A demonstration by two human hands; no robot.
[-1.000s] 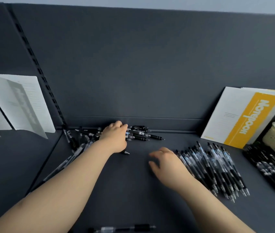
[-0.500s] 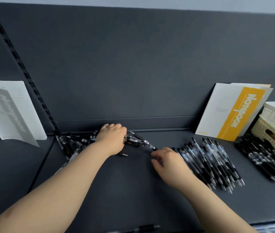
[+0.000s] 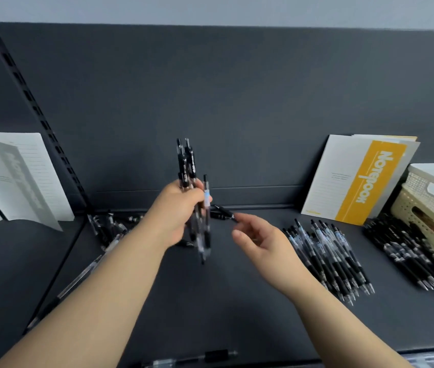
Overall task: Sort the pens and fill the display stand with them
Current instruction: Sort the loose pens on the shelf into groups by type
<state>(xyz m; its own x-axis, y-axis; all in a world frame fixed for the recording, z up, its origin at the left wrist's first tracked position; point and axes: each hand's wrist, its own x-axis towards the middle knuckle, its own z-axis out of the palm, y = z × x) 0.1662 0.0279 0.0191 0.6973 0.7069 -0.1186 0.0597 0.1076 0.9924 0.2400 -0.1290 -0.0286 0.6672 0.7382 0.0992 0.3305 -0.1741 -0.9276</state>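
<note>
My left hand (image 3: 177, 212) grips a bunch of black pens (image 3: 190, 181) upright above the dark shelf (image 3: 210, 301), clip ends up and tips down. My right hand (image 3: 259, 241) hovers just to the right of the bunch with its fingers relaxed and holding nothing. Behind it a loose black pen (image 3: 223, 213) lies on the shelf. An unsorted heap of pens (image 3: 109, 227) lies at the back left. A sorted row of pens (image 3: 327, 256) lies to the right, and a second row of pens (image 3: 412, 256) further right.
A yellow-and-white notebook (image 3: 356, 181) leans on the back panel at the right. A cream lidded basket (image 3: 433, 205) stands at the far right. White notebooks (image 3: 19, 176) lean at the left. One pen (image 3: 192, 358) lies at the shelf's front edge.
My left hand has lifted a bunch of pens off the back-left heap and turned them upright. My right hand has risen from the shelf and opened beside them.
</note>
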